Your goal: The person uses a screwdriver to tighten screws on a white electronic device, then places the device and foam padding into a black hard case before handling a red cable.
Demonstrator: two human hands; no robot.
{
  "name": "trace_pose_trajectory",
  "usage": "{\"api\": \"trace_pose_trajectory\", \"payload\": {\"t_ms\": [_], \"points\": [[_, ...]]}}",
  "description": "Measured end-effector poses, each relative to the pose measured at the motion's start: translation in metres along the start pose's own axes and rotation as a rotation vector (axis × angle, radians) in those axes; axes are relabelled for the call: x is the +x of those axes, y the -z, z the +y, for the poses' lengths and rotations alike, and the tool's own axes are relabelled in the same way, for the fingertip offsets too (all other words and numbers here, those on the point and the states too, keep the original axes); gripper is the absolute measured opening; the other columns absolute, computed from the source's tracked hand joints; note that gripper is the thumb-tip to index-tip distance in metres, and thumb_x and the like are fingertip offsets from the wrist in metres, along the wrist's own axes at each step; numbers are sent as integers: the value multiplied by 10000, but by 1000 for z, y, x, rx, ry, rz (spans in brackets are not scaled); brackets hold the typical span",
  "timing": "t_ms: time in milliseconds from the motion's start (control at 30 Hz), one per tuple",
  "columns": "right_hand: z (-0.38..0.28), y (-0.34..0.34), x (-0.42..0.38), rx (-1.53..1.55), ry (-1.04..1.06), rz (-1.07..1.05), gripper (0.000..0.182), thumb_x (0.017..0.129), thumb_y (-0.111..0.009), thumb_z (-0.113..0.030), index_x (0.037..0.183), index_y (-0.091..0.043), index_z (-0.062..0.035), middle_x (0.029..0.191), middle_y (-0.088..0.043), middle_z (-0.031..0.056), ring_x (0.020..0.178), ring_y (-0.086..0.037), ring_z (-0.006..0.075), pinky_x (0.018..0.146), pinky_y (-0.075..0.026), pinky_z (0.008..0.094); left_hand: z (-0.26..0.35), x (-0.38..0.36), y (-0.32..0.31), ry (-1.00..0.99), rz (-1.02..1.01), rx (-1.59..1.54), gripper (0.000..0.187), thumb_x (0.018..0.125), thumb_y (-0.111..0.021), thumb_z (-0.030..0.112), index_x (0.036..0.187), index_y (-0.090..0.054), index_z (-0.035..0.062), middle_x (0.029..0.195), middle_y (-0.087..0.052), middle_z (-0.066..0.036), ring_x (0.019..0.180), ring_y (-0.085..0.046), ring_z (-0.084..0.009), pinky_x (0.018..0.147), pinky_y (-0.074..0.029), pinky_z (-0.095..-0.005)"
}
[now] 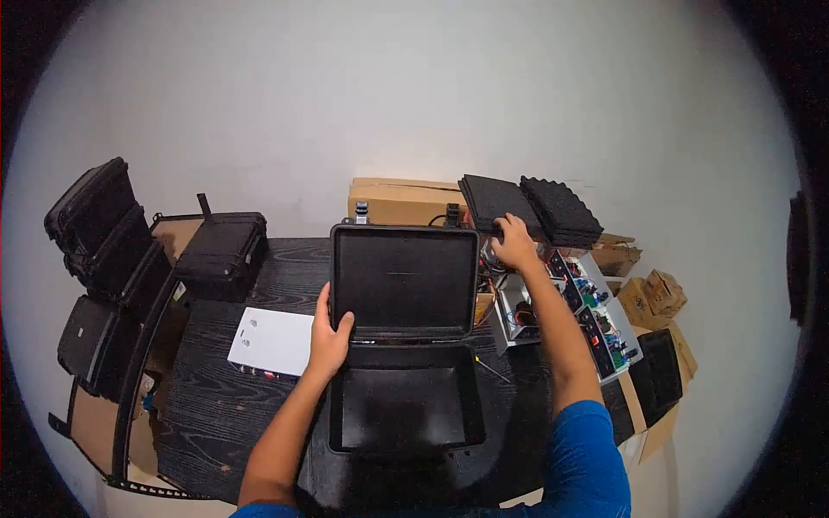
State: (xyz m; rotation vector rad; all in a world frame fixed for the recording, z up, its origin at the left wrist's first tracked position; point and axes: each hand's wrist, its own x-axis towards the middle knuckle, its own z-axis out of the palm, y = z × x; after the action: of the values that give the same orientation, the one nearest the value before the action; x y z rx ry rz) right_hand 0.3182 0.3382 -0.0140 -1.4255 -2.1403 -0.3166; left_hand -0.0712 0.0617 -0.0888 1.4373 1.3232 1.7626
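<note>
In front of me a black hard plastic case stands open on the table, its lid raised and its bottom bare. My left hand grips the lid's left edge, thumb on the inside and fingers behind. Reaching out to the back right, my right hand has its fingers closed at the near edge of a flat black foam sheet, one of a stack. Some of those fingertips are hidden. Beside that stack lies egg-crate foam.
A white box lies left of the case. Open white housings with circuit boards stand at right, near a screwdriver. More black cases are at left. Cardboard boxes stand behind and at far right.
</note>
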Motion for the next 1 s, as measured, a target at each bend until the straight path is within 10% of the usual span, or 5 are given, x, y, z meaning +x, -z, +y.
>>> {"api": "trace_pose_trajectory", "payload": {"t_ms": [533,800,1000], "points": [[-7,26,5,-221,58,117,603,849,-685,-117,1403,-562,88,1621,-423,227,1326,-504,444,1142,-459,488,-2,1,1,20,-5,7,717,1012,-633,70,1636,-288,-15,1573,-474,-262,1462,-481,-326,1231,-340,-404],[-36,117,-32,234,212,677,613,907,-564,14,1513,-491,71,1598,-463,252,1470,-470,434,1228,-360,432,3,0,2,10,-11,75,729,1011,-643,90,1634,-283,-25,1597,-441,-280,1493,-444,-353,1249,-314,-417],[-66,146,-133,989,214,694,388,1012,-555,-130,1283,-672,122,1479,-575,291,1360,-586,373,1166,-439,484,-1,0,2,24,-12,92,719,1020,-634,104,1637,-288,-22,1622,-418,-251,1508,-415,-336,1263,-284,-412]]}}
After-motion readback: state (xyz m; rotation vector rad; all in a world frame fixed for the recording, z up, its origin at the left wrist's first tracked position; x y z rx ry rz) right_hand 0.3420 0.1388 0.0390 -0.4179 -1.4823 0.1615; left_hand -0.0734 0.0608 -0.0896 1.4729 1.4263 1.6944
